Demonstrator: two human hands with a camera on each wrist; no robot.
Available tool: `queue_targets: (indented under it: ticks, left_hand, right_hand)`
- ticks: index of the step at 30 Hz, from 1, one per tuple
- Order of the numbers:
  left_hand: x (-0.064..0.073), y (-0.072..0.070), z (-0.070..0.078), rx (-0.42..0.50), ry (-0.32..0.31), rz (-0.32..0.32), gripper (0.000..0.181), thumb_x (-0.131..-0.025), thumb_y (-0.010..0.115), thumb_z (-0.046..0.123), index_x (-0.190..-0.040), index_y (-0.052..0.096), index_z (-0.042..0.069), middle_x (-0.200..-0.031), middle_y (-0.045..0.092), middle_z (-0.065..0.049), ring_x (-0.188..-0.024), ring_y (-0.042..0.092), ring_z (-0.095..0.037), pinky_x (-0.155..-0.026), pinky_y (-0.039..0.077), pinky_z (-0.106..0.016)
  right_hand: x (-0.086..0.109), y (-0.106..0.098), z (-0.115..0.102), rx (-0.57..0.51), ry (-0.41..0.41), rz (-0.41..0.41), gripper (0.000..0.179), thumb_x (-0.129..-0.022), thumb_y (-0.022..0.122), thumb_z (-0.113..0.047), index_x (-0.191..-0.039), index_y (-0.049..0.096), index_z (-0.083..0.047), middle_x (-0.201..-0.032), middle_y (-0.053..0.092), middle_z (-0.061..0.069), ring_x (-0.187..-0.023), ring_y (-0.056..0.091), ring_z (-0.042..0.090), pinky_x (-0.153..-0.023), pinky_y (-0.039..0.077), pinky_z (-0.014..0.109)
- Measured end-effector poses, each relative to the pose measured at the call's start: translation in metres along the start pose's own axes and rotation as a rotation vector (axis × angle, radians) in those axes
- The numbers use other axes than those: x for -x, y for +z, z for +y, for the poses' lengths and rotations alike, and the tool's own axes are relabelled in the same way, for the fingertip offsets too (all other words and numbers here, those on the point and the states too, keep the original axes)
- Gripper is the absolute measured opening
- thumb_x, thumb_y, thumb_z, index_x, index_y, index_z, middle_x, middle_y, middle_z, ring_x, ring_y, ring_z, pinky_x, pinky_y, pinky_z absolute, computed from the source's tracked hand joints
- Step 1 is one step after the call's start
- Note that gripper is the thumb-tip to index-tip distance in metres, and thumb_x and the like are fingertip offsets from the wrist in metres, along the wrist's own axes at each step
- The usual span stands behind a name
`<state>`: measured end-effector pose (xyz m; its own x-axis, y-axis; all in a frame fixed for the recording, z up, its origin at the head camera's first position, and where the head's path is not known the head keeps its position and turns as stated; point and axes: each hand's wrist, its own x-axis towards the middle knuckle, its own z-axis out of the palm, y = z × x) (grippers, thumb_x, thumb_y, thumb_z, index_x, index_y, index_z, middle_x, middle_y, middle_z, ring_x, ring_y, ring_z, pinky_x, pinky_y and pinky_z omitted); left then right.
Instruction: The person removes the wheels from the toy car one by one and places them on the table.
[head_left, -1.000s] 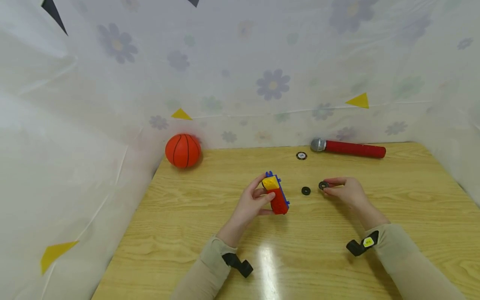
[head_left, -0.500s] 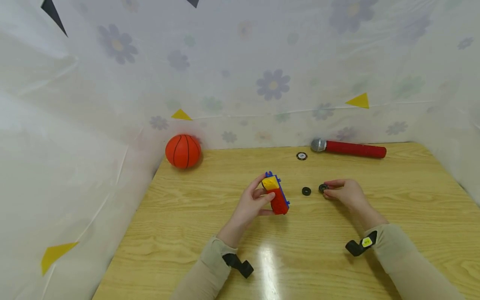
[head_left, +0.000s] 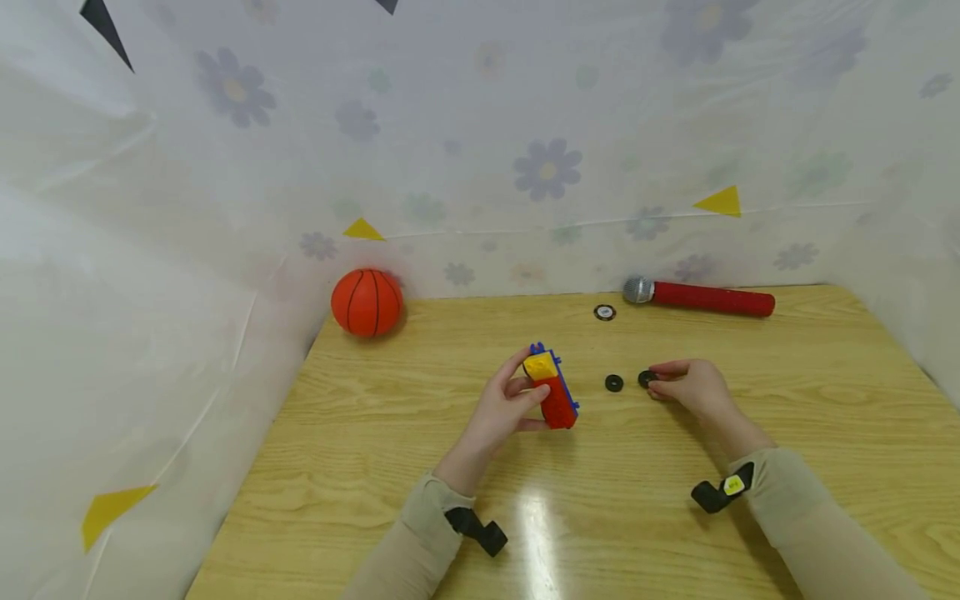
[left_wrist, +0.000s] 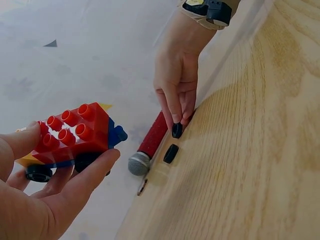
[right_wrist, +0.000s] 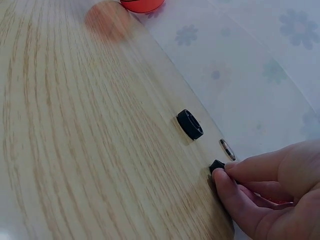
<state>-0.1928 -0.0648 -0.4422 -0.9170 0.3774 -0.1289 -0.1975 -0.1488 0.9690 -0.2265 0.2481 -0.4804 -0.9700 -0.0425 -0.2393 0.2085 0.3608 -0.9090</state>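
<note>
A toy block car [head_left: 557, 406] of red and yellow studded bricks on a blue base is gripped by my left hand [head_left: 501, 408], raised over the table. In the left wrist view, black wheels [left_wrist: 39, 173] show under the car. To the right, the thumb and fingers of my right hand [head_left: 699, 388] pinch a small black toy tyre [head_left: 646, 379] right at the tabletop. My fingers partly cover that tyre. A second black tyre [head_left: 614, 382] lies flat just left of it, between the two hands.
The wooden table [head_left: 360, 467] meets a flower-printed sheet [head_left: 450, 150] at its back edge. Along that edge are an orange toy basketball [head_left: 367, 302], a black-and-white poker chip [head_left: 604, 312] and a red-handled microphone [head_left: 708, 298].
My right hand has lowered slightly, and the pinched tyre has gone from tilted, its hole showing, to lower and flatter at the tabletop. The left hand and the car stay still.
</note>
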Motion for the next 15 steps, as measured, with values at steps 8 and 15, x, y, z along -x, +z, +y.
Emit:
queue_targets:
  ticks: [8, 15]
  left_hand:
    - [0.0008, -0.0002, 0.0005, 0.0, 0.005, -0.007, 0.067, -0.099, 0.058, 0.008, -0.156, 0.029, 0.028, -0.141, 0.054, -0.02, -0.124, 0.058, -0.036, -0.08, 0.061, -0.049]
    - [-0.0006, -0.0008, -0.0008, 0.029, 0.033, -0.009, 0.07, -0.1, 0.056, 0.005, -0.156, 0.028, 0.035, -0.14, 0.055, -0.021, -0.124, 0.058, -0.037, -0.083, 0.059, -0.054]
  right_hand:
    - [0.0019, -0.0015, -0.0023, 0.018, 0.017, -0.013, 0.047, -0.095, 0.062, -0.001, -0.135, 0.048, 0.018, -0.139, 0.045, 0.04, -0.077, 0.069, -0.001, -0.076, 0.06, 0.021]
    - [0.0034, -0.0055, -0.0033, 0.004, 0.0, -0.011, 0.048, -0.095, 0.062, 0.0, -0.136, 0.047, 0.018, -0.118, 0.064, 0.028, -0.077, 0.071, 0.002, -0.076, 0.06, 0.022]
